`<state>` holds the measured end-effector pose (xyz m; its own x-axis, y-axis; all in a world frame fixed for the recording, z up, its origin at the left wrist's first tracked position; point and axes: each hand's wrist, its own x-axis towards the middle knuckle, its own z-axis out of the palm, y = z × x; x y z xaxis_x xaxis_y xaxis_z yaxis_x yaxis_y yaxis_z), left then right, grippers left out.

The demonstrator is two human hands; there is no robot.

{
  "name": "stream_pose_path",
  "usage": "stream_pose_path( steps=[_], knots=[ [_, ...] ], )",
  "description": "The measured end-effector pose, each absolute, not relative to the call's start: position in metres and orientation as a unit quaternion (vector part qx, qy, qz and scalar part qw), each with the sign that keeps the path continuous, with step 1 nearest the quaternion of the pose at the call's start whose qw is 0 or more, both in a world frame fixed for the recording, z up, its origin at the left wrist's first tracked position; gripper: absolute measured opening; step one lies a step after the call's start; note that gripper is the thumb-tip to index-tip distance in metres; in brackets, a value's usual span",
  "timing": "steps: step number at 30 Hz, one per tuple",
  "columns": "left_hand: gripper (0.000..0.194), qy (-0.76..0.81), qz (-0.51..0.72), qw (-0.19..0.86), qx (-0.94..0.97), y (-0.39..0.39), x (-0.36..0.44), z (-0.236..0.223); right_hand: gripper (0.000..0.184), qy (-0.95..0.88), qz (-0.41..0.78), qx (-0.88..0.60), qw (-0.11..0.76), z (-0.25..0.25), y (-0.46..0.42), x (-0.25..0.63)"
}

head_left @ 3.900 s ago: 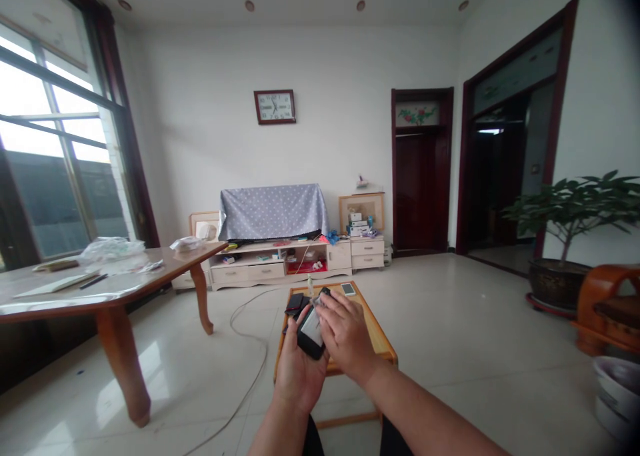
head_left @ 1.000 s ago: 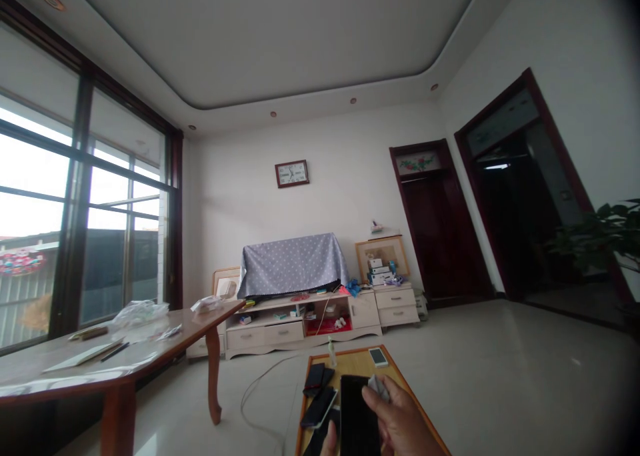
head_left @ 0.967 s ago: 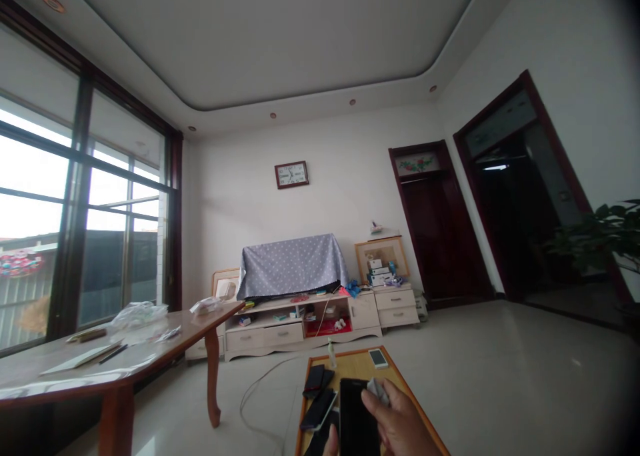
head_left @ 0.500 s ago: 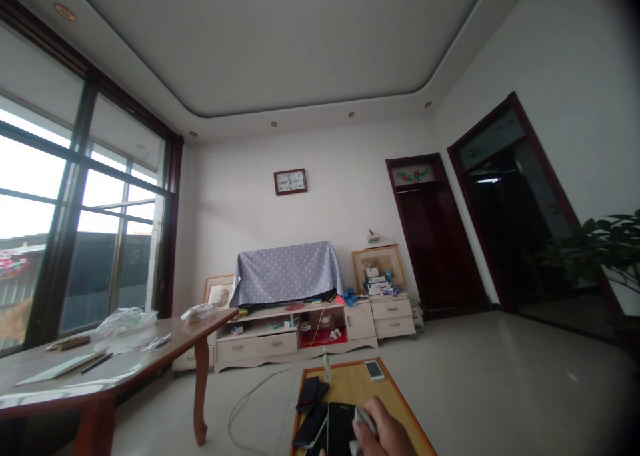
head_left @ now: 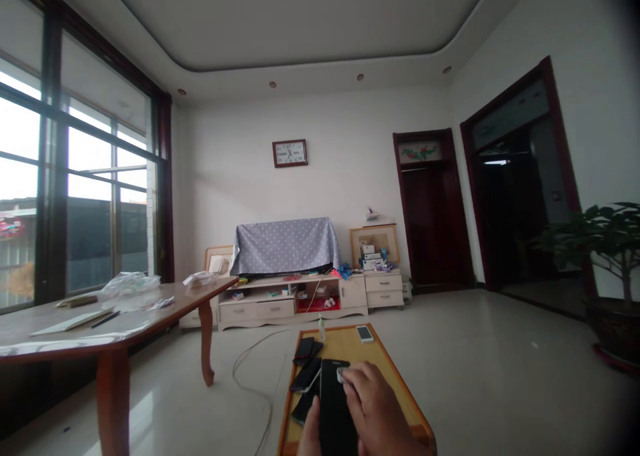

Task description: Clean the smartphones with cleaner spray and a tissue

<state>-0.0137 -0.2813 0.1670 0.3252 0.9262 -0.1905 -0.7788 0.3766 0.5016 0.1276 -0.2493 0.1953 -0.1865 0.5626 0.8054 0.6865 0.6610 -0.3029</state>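
A black, glossy smartphone (head_left: pixel 336 403) is held screen-up over the near part of a low wooden desk (head_left: pixel 373 369) with an orange-brown rim; whether the phone touches the desk cannot be told. The person's right hand (head_left: pixel 373 403) lies over the phone's right side, its fingers (head_left: pixel 363 379) bent and closed on a small white cloth (head_left: pixel 341 375), which is pressed against the upper part of the screen. The left hand (head_left: pixel 311 429) shows only in part at the phone's lower left edge, so it cannot be told how far its fingers close around the phone. Just left of the held phone, a dark smartphone with a pale edge (head_left: pixel 306 375) lies on the desk, with a black smartphone (head_left: pixel 306 351) beyond it and another dark phone (head_left: pixel 303 408) nearer the person, partly hidden by the left hand. Farther along the desk are a white smartphone (head_left: pixel 365 334) and a small clear bottle (head_left: pixel 322 328). A thin pale cable (head_left: pixel 245 363) curves across the tiled floor left of the desk. Well to the left stands a long brown table (head_left: pixel 110 303) holding a crumpled plastic bag (head_left: pixel 129 285) and a flat pale notebook (head_left: pixel 73 321). A cream cabinet (head_left: pixel 280 306) stands against the far wall under a blue-grey polka-dot cloth (head_left: pixel 283 246).
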Motion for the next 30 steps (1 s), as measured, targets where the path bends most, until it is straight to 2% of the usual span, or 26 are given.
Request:
stream_pose_path(
  steps=[1,5,9,12,18,24,27,30],
  knots=[
    [0.038,0.231,0.536,0.800,0.139,-0.280,-0.014,0.165,0.029,-0.779,-0.083,-0.398,0.478,0.196,-0.254,0.128],
    [0.037,0.167,0.627,0.755,0.092,-0.282,-0.013,0.168,0.043,-0.839,-0.116,-0.365,0.387,0.197,-0.277,0.131],
    [0.040,0.178,0.597,0.778,0.083,-0.286,-0.018,0.181,0.053,-0.893,-0.109,-0.281,0.333,0.194,-0.299,0.134],
    [0.041,0.176,0.581,0.789,0.090,-0.287,-0.020,0.185,0.055,-0.903,-0.127,-0.245,0.330,0.199,-0.297,0.137],
    [0.041,0.149,0.613,0.765,0.130,-0.288,-0.020,0.189,0.056,-0.878,-0.148,-0.306,0.337,0.222,-0.276,0.143],
    [0.050,0.144,0.563,0.807,0.101,-0.289,-0.027,0.189,0.053,-0.908,-0.134,-0.233,0.320,0.212,-0.297,0.132],
    [0.038,0.092,0.597,0.787,0.123,-0.288,-0.028,0.187,0.049,-0.885,-0.139,-0.268,0.354,0.208,-0.295,0.127],
    [0.033,0.049,0.593,0.790,0.149,-0.288,-0.030,0.187,0.055,-0.878,-0.140,-0.274,0.368,0.203,-0.290,0.124]
  ],
)
